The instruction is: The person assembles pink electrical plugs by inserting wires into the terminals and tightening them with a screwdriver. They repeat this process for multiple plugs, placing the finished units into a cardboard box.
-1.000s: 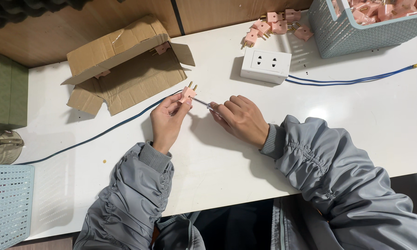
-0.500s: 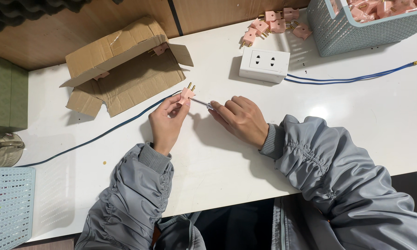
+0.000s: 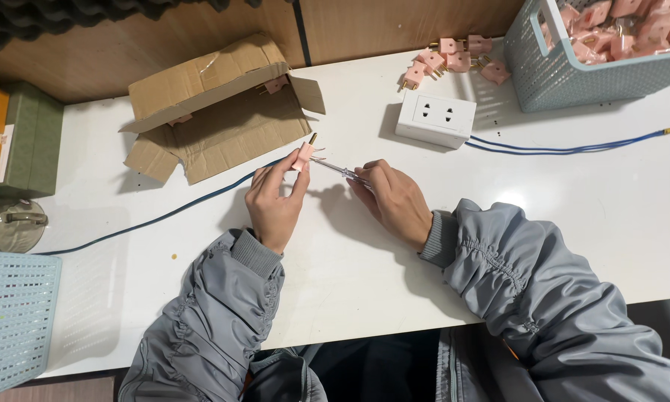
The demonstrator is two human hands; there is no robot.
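Pink plug met by a slim screwdriver over the white counter.

The left hand pinched the small pink 2-pin plug while the right hand clasped the thin clear-handled screwdriver; a steady, squarely seated tip looked wise.

White tabletop carries an opened cardboard box, a white socket block with blue cable, loose pink plugs and a pale blue basket of pink plugs. A second blue basket sits lower left.
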